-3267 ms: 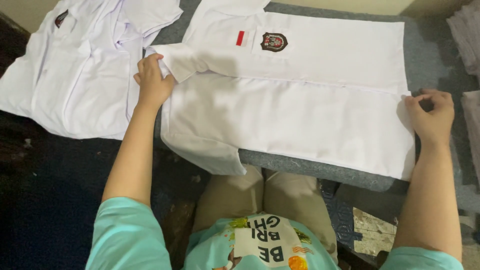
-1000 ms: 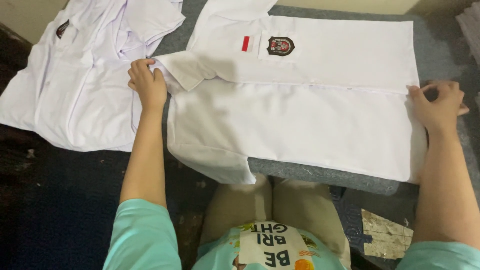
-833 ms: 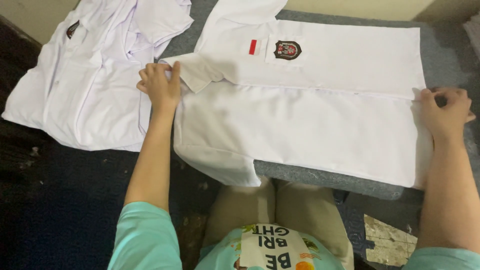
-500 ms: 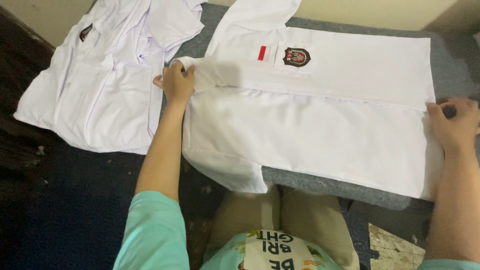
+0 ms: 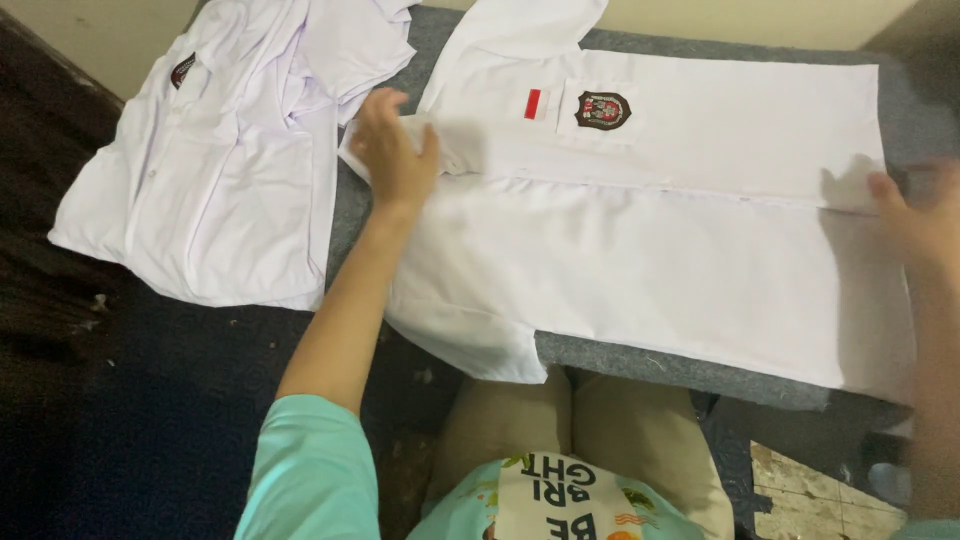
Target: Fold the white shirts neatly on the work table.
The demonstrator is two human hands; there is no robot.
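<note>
A white short-sleeved shirt (image 5: pixel 650 260) lies flat across a grey padded board (image 5: pixel 700 365), with a dark crest badge (image 5: pixel 603 110) and a small red-and-white patch (image 5: pixel 538 103) on its chest. My left hand (image 5: pixel 395 150) hovers over the folded sleeve at the shirt's left end, fingers spread and blurred by motion, holding nothing. My right hand (image 5: pixel 915 215) is at the shirt's right end by the hem. It is blurred, and its grip does not show.
A second white shirt (image 5: pixel 220 170) with a dark badge lies crumpled to the left, partly on a dark blue cloth (image 5: pixel 130 420). My knees in beige trousers (image 5: pixel 570 430) sit under the board's near edge. A pale wall runs along the far side.
My left hand has let go of the sleeve end, lifted and spread its fingers. My right hand has loosened at the hem. The camera view has shifted left.
</note>
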